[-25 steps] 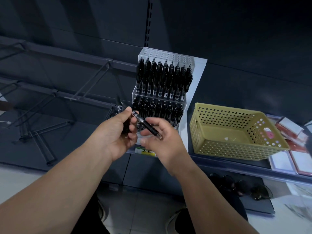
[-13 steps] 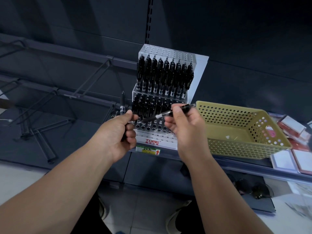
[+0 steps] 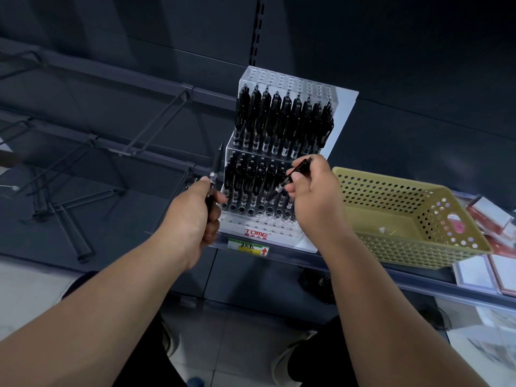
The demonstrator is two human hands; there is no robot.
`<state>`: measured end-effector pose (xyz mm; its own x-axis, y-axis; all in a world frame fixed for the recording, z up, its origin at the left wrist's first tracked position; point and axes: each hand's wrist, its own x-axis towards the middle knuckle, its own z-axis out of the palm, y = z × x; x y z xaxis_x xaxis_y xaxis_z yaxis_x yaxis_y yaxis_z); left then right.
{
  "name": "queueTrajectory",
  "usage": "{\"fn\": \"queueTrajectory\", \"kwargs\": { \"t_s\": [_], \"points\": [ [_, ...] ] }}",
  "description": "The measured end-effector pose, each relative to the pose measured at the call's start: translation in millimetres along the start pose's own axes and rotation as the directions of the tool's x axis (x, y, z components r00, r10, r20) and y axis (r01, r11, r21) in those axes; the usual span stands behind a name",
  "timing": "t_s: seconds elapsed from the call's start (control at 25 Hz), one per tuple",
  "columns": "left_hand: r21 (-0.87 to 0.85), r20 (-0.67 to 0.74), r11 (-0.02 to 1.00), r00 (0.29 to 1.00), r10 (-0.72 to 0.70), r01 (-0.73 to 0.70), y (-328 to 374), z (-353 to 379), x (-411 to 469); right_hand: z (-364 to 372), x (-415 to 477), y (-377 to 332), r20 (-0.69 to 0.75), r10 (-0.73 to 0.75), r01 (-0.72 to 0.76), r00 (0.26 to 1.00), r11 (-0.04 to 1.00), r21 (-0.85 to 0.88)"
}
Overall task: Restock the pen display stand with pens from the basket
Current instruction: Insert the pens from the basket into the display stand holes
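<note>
Since half a second ago we have tipped the pen [image 3: 302, 165] in our right hand [image 3: 315, 202] from nearly level to a steep slant. Its point is now lower and aimed toward 8 o'clock, over the lower tier of the display stand [image 3: 259, 233]. Our left hand [image 3: 192, 216] has barely shifted. Our right hand pinches that pen near its middle between thumb and fingertips, and the back end pokes out toward 2 o'clock above the knuckles. Whether the point already touches a hole, we cannot tell. Our left hand is curled round a second pen [image 3: 216, 166], which stands almost upright, pointing to 12 o'clock just beside the stand's left edge.

The stand sits on the shelf [image 3: 391, 272] at 12 o'clock from our hands. Both tiers are lined with black pens standing in rows, and open holes show along the front of the lower tier. A price label [image 3: 248, 246] with a red arrow is fixed to the shelf edge at the stand's 6 o'clock. The basket [image 3: 418, 247], yellow and perforated, lies just beside the stand at its 3 o'clock. Red-edged packs [image 3: 491, 216] lie at the basket's 3 o'clock. Dark metal brackets [image 3: 71, 233] lie at the stand's 9 o'clock, well apart from it.
</note>
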<state>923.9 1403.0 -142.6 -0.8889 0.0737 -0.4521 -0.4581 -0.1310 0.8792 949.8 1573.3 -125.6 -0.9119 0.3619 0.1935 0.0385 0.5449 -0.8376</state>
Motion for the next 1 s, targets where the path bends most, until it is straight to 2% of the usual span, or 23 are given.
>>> {"fn": "queueTrajectory", "kwargs": {
  "t_s": [0.16,0.32,0.56,1.0],
  "points": [
    [0.011,-0.015,1.0,1.0,-0.005,0.005,-0.5,-2.4,4.4,8.0,5.8,5.4,0.083,0.031,-0.027,0.996,0.998,-0.053],
    [0.029,-0.005,1.0,1.0,-0.011,0.011,-1.0,-5.5,8.3,16.6,8.1,15.7,0.112,-0.003,0.02,0.994,0.988,-0.156],
    [0.031,0.015,0.999,1.0,-0.011,0.011,-1.3,-9.3,11.9,32.0,12.3,23.1,0.019,0.012,-0.008,1.0,0.978,-0.207],
    [0.052,0.01,0.998,0.999,-0.035,0.034,2.0,-7.8,7.5,40.6,18.4,31.7,0.005,0.061,-0.057,0.998,0.953,-0.298]
  ]
}}
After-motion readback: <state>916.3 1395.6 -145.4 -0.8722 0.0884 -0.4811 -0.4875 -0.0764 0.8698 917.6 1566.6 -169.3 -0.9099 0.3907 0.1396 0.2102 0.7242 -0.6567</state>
